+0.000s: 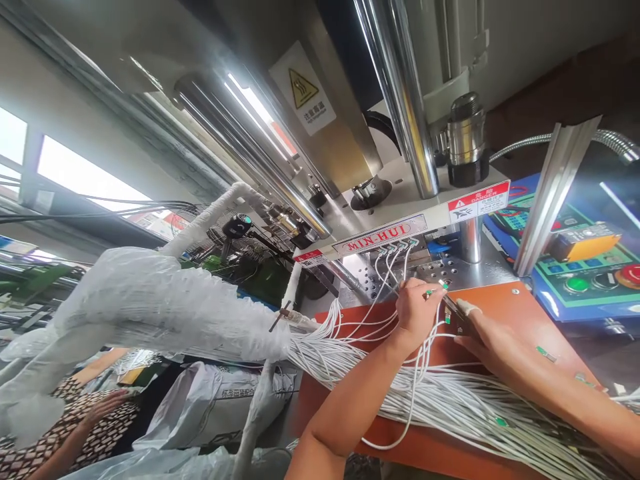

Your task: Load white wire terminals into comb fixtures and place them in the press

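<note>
My left hand is closed in a pinch around a white cable with a small green circuit-board tip. Close beside it, my right hand grips a dark metal piece, partly hidden by the fingers; its exact kind I cannot make out. More green board ends hang near the metal piece. Below both hands a thick bundle of white cables runs across an orange-brown work surface. Several cable ends sit in the press under its front plate.
Ahead stands a press with a MIN-HUI plate and steel columns. A blue control panel with buttons is at right. A plastic-wrapped arm carries the cables at left. Another person's hand shows at lower left.
</note>
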Demonstrator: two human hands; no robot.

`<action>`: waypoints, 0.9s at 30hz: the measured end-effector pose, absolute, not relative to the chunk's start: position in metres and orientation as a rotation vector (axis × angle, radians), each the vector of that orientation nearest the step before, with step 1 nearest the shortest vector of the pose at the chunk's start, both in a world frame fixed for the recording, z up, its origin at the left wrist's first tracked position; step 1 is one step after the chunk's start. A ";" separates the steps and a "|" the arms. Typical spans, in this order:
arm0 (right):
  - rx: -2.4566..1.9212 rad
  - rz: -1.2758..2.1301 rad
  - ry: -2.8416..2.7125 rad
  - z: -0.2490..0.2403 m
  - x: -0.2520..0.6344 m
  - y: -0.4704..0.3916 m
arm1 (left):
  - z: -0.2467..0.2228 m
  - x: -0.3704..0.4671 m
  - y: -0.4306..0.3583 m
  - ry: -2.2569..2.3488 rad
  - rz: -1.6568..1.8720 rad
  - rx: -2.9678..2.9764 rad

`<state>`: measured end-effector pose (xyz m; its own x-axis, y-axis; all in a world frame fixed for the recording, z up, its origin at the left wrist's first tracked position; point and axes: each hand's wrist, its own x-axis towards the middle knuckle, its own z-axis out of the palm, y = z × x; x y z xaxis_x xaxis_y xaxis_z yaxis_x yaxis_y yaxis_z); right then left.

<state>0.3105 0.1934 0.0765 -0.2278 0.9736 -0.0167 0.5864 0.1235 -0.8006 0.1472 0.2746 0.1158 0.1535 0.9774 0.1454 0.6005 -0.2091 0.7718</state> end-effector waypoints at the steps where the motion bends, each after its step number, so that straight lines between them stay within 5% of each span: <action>1: -1.508 0.960 -1.881 0.076 0.310 0.193 | 0.115 0.148 0.274 1.495 0.894 1.913; 14: -1.439 0.995 -1.833 0.072 0.313 0.194 | 0.132 0.156 0.265 1.374 0.952 1.536; 19: -1.487 0.970 -1.851 0.067 0.312 0.195 | 0.139 0.131 0.262 1.344 0.672 1.029; 27: -1.500 0.941 -1.854 0.070 0.315 0.195 | 0.129 0.127 0.269 1.381 0.452 1.004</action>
<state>0.3146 0.1954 0.0705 -0.2086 0.9780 0.0002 0.5775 0.1233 -0.8070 0.1269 0.2686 0.1287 0.1919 0.7815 -0.5936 0.2796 0.5363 0.7964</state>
